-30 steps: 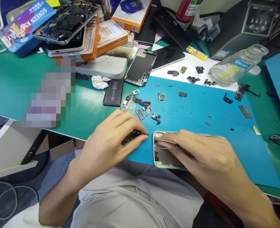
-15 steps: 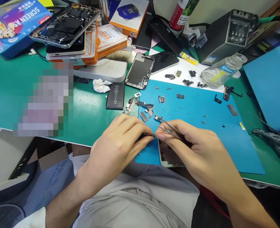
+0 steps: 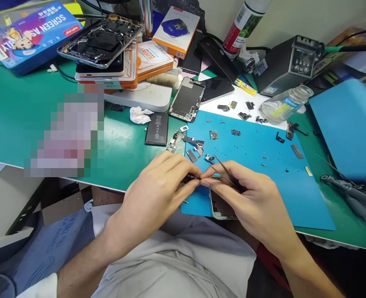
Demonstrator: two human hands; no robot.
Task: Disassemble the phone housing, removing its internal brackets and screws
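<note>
**Left hand [image 3: 161, 192] and right hand [image 3: 252, 198] meet beside an open phone frame [image 3: 222, 203]**

In the head view, I see the person working at a green desk [image 3: 15, 111]. The left hand pinches a dark part [image 3: 189, 178] between the thumb and the fingers, which hide most of it. The right hand grasps tweezers [image 3: 224, 168]; its thumb and forefinger tips come close to the same dark part, but I cannot tell if they also hold it. The tweezers' tips stand apart and point toward a small connector [image 3: 209, 158]; whether they touch it, I cannot tell.

The phone frame lies at the near edge of a blue mat [image 3: 294, 198], partly covered by the right hand. Beyond the left hand, a black battery [image 3: 156, 130] lies on the desk, and near it is a screen [image 3: 185, 99]. Tiny screws [image 3: 264, 165] are scattered on the mat. A glass jar [image 3: 285, 106] lies tilted farther back.
</note>
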